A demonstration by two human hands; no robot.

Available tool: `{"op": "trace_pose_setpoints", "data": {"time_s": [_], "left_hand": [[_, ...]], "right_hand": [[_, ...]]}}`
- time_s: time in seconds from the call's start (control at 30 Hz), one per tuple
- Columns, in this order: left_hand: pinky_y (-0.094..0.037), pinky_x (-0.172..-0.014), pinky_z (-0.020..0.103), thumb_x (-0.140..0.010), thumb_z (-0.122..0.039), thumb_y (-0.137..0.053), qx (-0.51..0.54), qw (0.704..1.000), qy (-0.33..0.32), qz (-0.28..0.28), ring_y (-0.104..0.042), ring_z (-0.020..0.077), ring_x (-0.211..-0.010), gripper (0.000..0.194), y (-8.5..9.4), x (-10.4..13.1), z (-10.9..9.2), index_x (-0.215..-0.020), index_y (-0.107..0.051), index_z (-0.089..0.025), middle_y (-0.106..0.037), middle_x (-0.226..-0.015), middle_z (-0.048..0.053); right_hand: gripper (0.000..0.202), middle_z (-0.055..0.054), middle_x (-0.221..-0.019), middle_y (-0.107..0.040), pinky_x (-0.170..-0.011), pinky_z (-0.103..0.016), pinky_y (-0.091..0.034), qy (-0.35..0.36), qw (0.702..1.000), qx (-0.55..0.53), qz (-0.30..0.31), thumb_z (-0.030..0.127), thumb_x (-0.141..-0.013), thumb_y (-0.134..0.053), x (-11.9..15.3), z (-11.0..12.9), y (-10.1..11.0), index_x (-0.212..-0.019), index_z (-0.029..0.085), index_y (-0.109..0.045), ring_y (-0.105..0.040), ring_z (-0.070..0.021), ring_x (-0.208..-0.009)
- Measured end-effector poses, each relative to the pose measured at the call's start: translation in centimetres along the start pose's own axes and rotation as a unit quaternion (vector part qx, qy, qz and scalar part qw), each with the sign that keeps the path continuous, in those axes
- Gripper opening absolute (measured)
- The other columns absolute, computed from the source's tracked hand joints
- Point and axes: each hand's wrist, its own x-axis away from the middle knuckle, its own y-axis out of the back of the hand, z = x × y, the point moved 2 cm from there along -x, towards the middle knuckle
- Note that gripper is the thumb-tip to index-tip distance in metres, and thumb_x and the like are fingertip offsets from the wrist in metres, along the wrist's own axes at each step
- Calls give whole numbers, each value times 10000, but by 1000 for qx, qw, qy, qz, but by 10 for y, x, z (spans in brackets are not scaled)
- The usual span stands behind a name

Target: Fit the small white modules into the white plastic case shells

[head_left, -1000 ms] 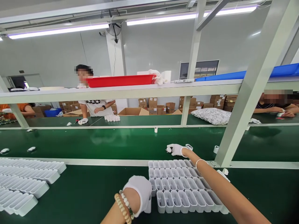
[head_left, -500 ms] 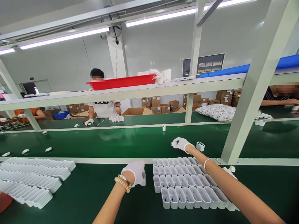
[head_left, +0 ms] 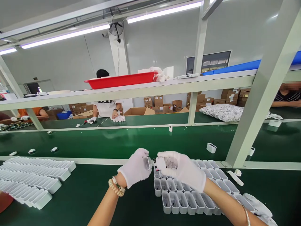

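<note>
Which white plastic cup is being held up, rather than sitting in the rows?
The cup in the left hand, tilted; the rows of cups rest on the green table.

I see a red tray (head_left: 121,80), a dark green conveyor belt (head_left: 131,138), white gloves (head_left: 135,168), pale grey-white open cases (head_left: 181,202), and tan cardboard boxes (head_left: 158,101). I make out beige and white bracelet beads (head_left: 117,187) and a black-and-white striped shirt (head_left: 287,96).
</note>
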Motion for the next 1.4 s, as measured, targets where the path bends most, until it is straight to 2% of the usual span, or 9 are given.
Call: {"op": "trace_pose_setpoints", "data": {"time_s": [0.07, 0.17, 0.27, 0.4, 0.67, 0.93, 1.1, 1.27, 1.4], "left_hand": [[-570, -758, 300, -731, -122, -655, 6, 999, -23, -27, -669, 168, -745, 239, 14, 7, -13, -950, -617, -209, -677, -810, -10], [-558, -855, 330, -723, -87, -651, 1, 994, -88, -71, -677, 188, -894, 331, 32, 18, -30, -1025, -623, -218, -701, -991, 16], [-559, -845, 337, -722, -54, -669, -23, 984, -160, -80, -675, 195, -903, 355, 40, 26, -39, -1032, -641, -223, -708, -972, 15], [-571, -767, 335, -680, -51, -746, -51, 982, -172, -63, -666, 201, -850, 444, 41, 33, -44, -1075, -631, -218, -700, -909, 11], [-536, -690, 305, -645, 13, -701, -94, 983, -149, -50, -621, 188, -783, 354, 46, 34, -54, -903, -626, -217, -680, -852, -2], [-482, -655, 300, -627, 35, -592, -128, 985, -117, 4, -566, 193, -759, 349, 45, 37, -65, -881, -634, -201, -668, -786, -8], [-478, -659, 302, -646, 10, -605, -123, 986, -108, 22, -560, 197, -767, 346, 45, 37, -71, -918, -647, -199, -673, -813, -1], [-479, -644, 292, -678, 0, -581, -121, 986, -118, 16, -565, 188, -737, 290, 43, 37, -71, -864, -639, -214, -662, -777, -8], [-489, -651, 297, -637, -3, -646, -85, 988, -130, -5, -581, 188, -736, 339, 42, 36, -69, -890, -651, -229, -666, -784, -17]], "right_hand": [[382, -29, -944, -734, -847, -431, -569, 17, 999, 41, -14, 239, -689, -714, 12, 9, -4, -1070, 227, -687, -692, -197, -820], [362, 5, -853, -700, -776, -395, -571, 85, 991, 91, -50, 219, -712, -686, 25, 23, -1, -1068, 271, -717, -657, -167, -718], [341, 19, -806, -671, -731, -350, -566, 150, 979, 101, -96, 215, -746, -674, 32, 32, 3, -1071, 305, -726, -642, -152, -696], [337, 22, -760, -643, -654, -291, -559, 182, 969, 147, -87, 187, -801, -629, 38, 37, -2, -1101, 310, -718, -624, -135, -653], [270, 8, -786, -618, -590, -262, -545, 72, 961, 266, -17, 221, -865, -578, 42, 44, -6, -1069, 345, -705, -618, -153, -679], [156, 12, -957, -667, -640, -230, -535, 77, 951, 297, 22, 138, -854, -537, 48, 56, -13, -753, 250, -575, -630, -144, -805], [195, 29, -784, -615, -571, -224, -524, 64, 946, 316, 28, 123, -843, -511, 49, 57, -12, -693, 245, -481, -623, -137, -687], [175, 19, -816, -637, -540, -222, -530, 64, 946, 318, 29, 144, -837, -524, 48, 50, -12, -699, 251, -511, -644, -141, -685], [158, 33, -792, -646, -673, -277, -576, 52, 967, 250, -16, 130, -787, -592, 46, 42, -15, -854, 270, -560, -654, -153, -706]]}}
